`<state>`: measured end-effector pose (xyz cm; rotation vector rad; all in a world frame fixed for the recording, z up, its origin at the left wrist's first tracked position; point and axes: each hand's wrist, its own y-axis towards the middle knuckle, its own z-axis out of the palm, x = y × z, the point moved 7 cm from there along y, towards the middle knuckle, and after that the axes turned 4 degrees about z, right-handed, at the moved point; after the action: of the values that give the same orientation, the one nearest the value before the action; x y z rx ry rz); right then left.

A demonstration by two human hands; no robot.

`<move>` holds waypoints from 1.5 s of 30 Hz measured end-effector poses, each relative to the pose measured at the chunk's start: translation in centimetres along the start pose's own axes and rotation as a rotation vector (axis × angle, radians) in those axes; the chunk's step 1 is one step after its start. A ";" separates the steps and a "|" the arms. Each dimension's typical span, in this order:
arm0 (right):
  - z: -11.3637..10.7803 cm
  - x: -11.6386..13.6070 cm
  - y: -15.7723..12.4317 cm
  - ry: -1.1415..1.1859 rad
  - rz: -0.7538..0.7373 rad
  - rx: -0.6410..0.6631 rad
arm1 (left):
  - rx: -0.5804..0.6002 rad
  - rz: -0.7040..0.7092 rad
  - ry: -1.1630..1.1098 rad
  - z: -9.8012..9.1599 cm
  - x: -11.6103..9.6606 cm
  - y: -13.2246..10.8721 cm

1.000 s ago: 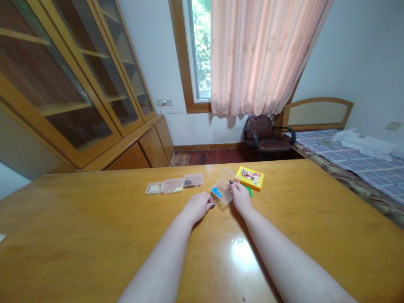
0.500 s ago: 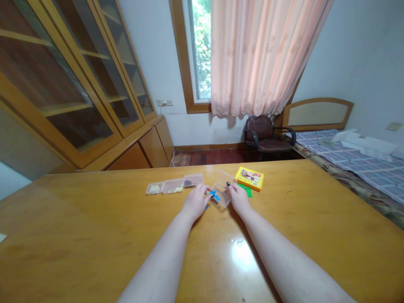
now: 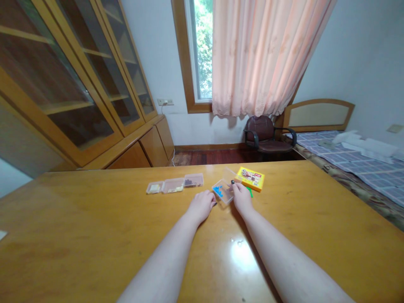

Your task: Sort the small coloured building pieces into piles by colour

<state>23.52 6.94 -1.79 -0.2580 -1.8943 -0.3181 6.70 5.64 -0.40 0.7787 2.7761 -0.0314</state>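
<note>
My right hand (image 3: 242, 197) grips a small clear plastic box (image 3: 225, 202) by its right side, its lid standing open behind. Several small blue pieces (image 3: 217, 190) are gathered in the left part of the box. Just left of it, my left hand (image 3: 202, 205) rests low at the tabletop with its fingers curled and closed. Whatever its fingertips hold, if anything, is hidden. Some green pieces (image 3: 249, 191) show beyond my right hand, partly covered by it. A yellow printed box (image 3: 251, 178) lies behind them.
Left of my hands stand three clear boxes in a row: one with dark pieces (image 3: 193, 180), one with pale yellow pieces (image 3: 173, 185) and one with whitish pieces (image 3: 155, 187). They are on a wooden table (image 3: 94, 235). An armchair (image 3: 265, 134) stands past the far edge.
My left hand has moved from the box's left edge down to the table, where loose blue pieces lay. The blue pieces in the box are now in full view. My right hand still holds the box.
</note>
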 end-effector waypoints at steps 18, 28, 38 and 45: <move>1.7 -0.3 0.0 -0.038 -0.049 0.147 | -0.323 -0.057 -0.139 -3.2 3.2 -0.8; 1.0 -0.7 0.5 0.012 -0.015 0.103 | -0.062 -0.085 -0.179 -1.8 5.9 -1.5; 1.1 -0.8 0.6 0.019 -0.025 0.096 | -0.004 -0.098 -0.204 -1.0 5.6 -1.3; 1.3 -0.9 0.6 -0.019 -0.034 0.123 | -0.053 -0.094 -0.171 -1.4 5.3 -1.1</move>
<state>22.89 7.93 -3.04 -0.1473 -1.9303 -0.2218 1.41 7.55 -0.46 0.6021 2.6373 -0.0397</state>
